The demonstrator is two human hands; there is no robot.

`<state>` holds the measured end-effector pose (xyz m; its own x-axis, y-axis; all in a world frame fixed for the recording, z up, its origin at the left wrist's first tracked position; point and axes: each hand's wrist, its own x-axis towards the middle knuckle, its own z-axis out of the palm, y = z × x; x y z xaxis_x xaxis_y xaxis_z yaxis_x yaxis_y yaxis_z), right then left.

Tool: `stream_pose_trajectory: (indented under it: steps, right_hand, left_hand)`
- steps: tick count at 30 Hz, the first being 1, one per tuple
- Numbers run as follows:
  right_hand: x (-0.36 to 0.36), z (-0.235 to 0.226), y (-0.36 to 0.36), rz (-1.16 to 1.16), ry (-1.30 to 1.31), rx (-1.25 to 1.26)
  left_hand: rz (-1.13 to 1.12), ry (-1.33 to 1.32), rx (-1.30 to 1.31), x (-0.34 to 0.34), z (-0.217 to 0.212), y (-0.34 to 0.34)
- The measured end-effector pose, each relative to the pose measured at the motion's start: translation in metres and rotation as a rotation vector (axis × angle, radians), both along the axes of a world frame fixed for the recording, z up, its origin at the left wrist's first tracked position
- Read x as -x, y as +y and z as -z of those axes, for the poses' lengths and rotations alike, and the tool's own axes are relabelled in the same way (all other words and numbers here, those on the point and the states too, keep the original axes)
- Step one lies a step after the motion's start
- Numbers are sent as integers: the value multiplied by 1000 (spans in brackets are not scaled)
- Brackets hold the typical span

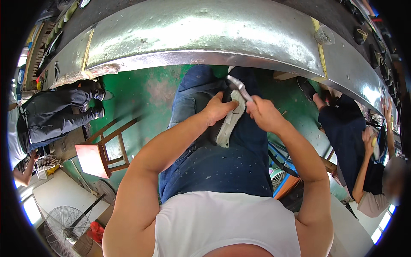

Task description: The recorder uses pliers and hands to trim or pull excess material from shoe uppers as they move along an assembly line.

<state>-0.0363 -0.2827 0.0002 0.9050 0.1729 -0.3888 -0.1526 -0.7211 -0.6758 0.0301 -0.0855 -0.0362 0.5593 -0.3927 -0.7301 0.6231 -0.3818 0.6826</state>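
Observation:
A shoe [229,126] lies on my lap with its pale sole turned up. My left hand [217,108] is closed around its side, the thumb pressing on the sole. My right hand [266,114] grips a metal hammer [240,87], whose head is over the toe end of the shoe, away from my body. Whether the hammer head touches the sole, I cannot tell. The shoe's upper is mostly hidden under the sole and my left hand.
A metal-covered bench [197,36] curves across in front of my knees, with a clear plastic cup [326,35] at its right. A wooden stool [95,159] stands left, a fan [64,227] behind it. Co-workers are at both sides; the right one [342,128] sits at the bench.

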Motion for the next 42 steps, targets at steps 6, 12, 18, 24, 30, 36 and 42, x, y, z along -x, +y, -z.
stream_pose_trajectory:
  steps: [6,12,18,24,30,36,42]
  right_hand:
    - [7,-8,-1,56,38,-7]
    - [13,-9,-7,84,190,0]
    - [39,-46,-11,-66,527,-114]
    - [50,-27,16,-229,191,153]
    - [81,5,19,-93,-33,108]
    - [85,-6,7,4,298,111]
    - [101,-8,21,-165,35,204]
  left_hand:
    - [72,-8,44,-2,17,5]
    - [131,40,60,-11,24,14]
    - [88,212,66,-23,26,12]
    - [103,209,33,-21,31,11]
    - [79,106,137,-16,51,21]
    - [292,-113,266,15,23,29]
    - [51,-45,337,24,38,27]
